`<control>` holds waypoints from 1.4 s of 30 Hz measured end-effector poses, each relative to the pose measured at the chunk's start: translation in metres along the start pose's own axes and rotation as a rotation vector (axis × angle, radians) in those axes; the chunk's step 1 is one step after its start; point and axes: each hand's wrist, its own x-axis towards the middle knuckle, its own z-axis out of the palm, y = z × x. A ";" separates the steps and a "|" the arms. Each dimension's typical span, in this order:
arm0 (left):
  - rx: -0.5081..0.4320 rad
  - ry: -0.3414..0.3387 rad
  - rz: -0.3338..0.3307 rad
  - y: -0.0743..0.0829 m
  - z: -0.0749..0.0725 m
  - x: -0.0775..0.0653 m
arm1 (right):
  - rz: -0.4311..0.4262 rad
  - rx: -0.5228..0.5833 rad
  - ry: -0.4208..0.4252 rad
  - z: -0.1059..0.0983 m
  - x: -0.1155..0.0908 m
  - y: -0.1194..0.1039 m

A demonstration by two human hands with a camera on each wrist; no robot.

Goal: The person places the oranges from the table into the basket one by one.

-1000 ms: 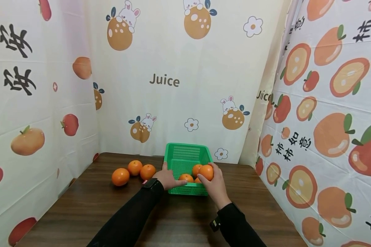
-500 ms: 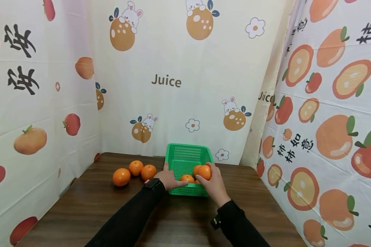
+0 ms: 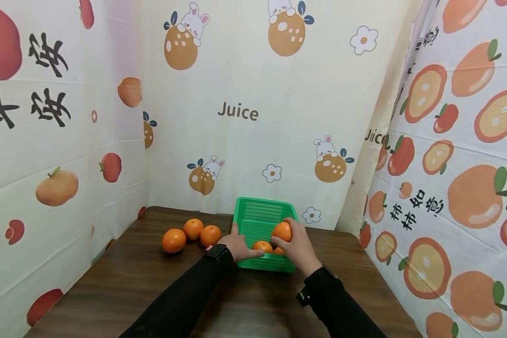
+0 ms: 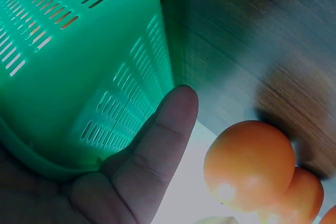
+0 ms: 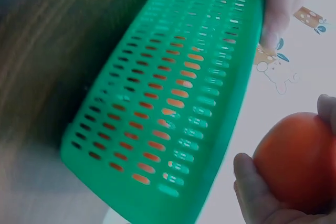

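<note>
Right hand (image 3: pixel 297 246) pinching an orange (image 3: pixel 282 231) between thumb and fingers, up over the near right part of a green basket (image 3: pixel 265 210). Right wrist view puts that orange just above the rim, apart from it. Left hand (image 3: pixel 238 247) at the basket's near left corner, not clamped on fruit – thumb laid straight along the near rim, a finger straight along the outside of the left wall, touching it; the rest of its fingers mostly hidden. The two hands are apart, one each side of the basket's near end

Inside the basket, near side: one orange in the middle (image 3: pixel 262 246), another to its right (image 3: pixel 279 251), mostly hidden by the near rim and right hand. Orange colour shows through the slots in the right wrist view

Left of the basket, on the dark wood-grain counter (image 3: pixel 253 305), three loose oranges close together: leftmost one (image 3: pixel 173 240) nearest, middle one (image 3: pixel 193 228) farthest, right one (image 3: pixel 211 235) near the left hand

Black sleeves (image 3: pixel 181 295) on both arms, dark band (image 3: pixel 219 253) on left wrist. Far side – pale cloth (image 3: pixel 245 141) printed "Juice", rabbits and flowers; fruit-print cloths left (image 3: pixel 84 206) and right (image 3: pixel 426 183)
</note>
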 end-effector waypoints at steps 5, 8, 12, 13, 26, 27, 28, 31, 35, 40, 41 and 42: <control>0.018 -0.007 -0.004 0.002 -0.002 0.004 | 0.020 -0.047 -0.051 -0.012 0.007 -0.007; 0.028 -0.014 -0.014 -0.001 0.003 0.010 | 0.015 -0.097 -0.087 -0.016 0.013 -0.010; 0.039 -0.018 -0.031 -0.007 0.012 0.020 | 0.006 -0.145 -0.135 -0.018 0.024 -0.016; 0.037 -0.015 -0.035 -0.008 0.013 0.021 | 0.007 -0.156 -0.146 -0.018 0.027 -0.017; 0.040 -0.025 -0.023 -0.002 -0.004 0.003 | 0.021 -0.266 -0.225 -0.012 0.056 -0.029; 0.038 -0.026 -0.024 -0.001 -0.005 0.002 | 0.026 -0.265 -0.228 -0.011 0.057 -0.028; 0.037 -0.023 -0.023 -0.001 -0.005 0.001 | 0.028 -0.266 -0.230 -0.010 0.059 -0.027; 0.040 -0.016 -0.022 0.000 -0.006 -0.001 | 0.032 -0.268 -0.227 -0.006 0.062 -0.026; 0.040 -0.001 -0.015 0.000 -0.005 -0.002 | 0.019 -0.283 -0.217 -0.001 0.068 -0.028; 0.036 -0.006 -0.004 0.002 -0.005 0.000 | 0.018 -0.293 -0.217 0.001 0.071 -0.030; 0.037 -0.005 -0.003 0.002 -0.003 0.001 | 0.018 -0.297 -0.216 0.001 0.071 -0.030; 0.042 -0.004 -0.002 0.002 -0.001 0.004 | 0.021 -0.300 -0.216 0.000 0.071 -0.030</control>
